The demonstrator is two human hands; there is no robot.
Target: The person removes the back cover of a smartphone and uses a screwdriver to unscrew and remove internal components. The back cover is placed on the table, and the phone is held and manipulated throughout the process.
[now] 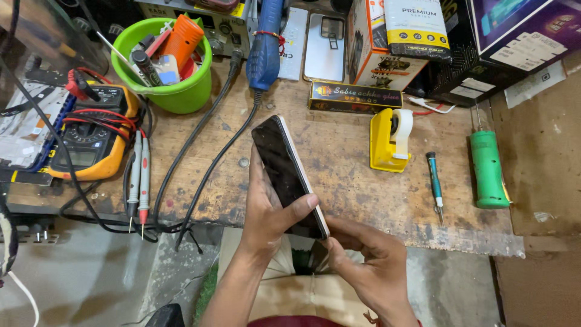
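Your left hand (266, 209) is wrapped around one smartphone (287, 172), fingers curled behind its back and the thumb laid across the lower part of the dark screen, so the grasp is closed on it. Your right hand (366, 260) meets the phone's bottom corner, fingers bent in tight and pinching at the edge; whether anything thin sits between those fingertips you cannot tell from here. The phone is held tilted above the near edge of the wooden worktop (339, 151), screen facing left. Beyond it, to the right, lie one small precision screwdriver (435, 183) and one green cylindrical tool (488, 169), near each other but apart. One yellow tape dispenser (389, 140) stands just behind the phone's line. To the left sits one yellow multimeter (91, 136), with two probes (139, 178) lying side by side just beside it. Farther back, one green tub (166, 60) holds assorted tools, one blue handheld tool (266, 45) lies beside it, and several boxes (387, 45) stand at the rear.
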